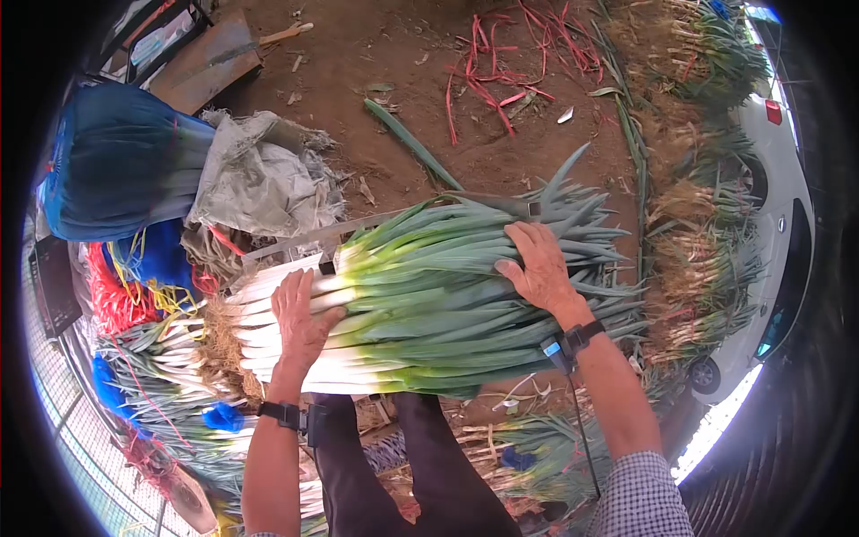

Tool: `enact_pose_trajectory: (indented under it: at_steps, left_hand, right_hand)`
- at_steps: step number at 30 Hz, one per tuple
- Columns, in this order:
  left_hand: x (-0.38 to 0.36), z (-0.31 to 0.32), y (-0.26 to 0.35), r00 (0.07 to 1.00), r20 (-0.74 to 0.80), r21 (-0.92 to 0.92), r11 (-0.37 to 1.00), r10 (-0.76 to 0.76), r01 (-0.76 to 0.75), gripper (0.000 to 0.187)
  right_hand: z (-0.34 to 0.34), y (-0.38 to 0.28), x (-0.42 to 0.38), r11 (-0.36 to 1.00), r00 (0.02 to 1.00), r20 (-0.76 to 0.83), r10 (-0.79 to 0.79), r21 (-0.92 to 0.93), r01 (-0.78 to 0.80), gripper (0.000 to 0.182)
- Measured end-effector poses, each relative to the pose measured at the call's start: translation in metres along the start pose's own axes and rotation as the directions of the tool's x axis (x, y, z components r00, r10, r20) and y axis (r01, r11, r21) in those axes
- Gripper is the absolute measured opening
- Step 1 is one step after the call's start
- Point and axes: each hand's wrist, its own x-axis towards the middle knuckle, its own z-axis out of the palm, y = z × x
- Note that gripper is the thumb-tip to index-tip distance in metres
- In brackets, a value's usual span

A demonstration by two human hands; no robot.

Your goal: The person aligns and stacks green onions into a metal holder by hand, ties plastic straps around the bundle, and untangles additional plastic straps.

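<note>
A wide layer of long green onions point(420, 300) lies in front of me, white stems and roots to the left, green leaves to the right. My left hand point(301, 320) rests on the white stems with its fingers apart. On the green leaves, farther right, lies my right hand point(540, 268), its fingers flat and the thumb spread. Neither hand is wrapped round anything. A metal bar point(376, 217) runs along the far side of the onions, partly hidden under the leaves.
A blue-wrapped bundle point(125, 161) and a grey sack point(259, 179) stand at the left, above red ties point(116, 291). Red strips point(501, 80) lie on the soil. More onion bundles point(698, 268) line the right, beside a white car point(783, 242).
</note>
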Motion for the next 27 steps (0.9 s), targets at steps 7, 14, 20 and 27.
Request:
enact_pose_trajectory:
  at_steps: [7,14,20,27]
  left_hand:
    - [0.007,0.005,0.009,0.999,0.014,0.049,0.998,-0.049,0.048,0.081]
    - [0.010,0.004,0.013,0.997,0.035,0.071,0.995,-0.072,0.070,0.081]
    - [0.009,0.004,0.014,0.993,0.011,0.023,0.993,-0.115,0.115,0.080]
    - [0.008,0.003,0.011,0.984,0.058,-0.012,0.985,-0.170,0.171,0.082]
  right_hand:
    - [0.020,0.016,0.004,0.997,0.999,0.037,0.040,0.060,-0.043,0.064]
    - [0.031,0.030,0.013,0.994,0.997,0.064,0.033,0.101,-0.039,0.060]
    - [0.022,0.021,0.015,0.987,0.990,0.098,0.105,0.110,-0.115,0.057]
    - [-0.029,-0.006,0.013,0.997,0.991,0.112,0.070,0.031,-0.074,0.049]
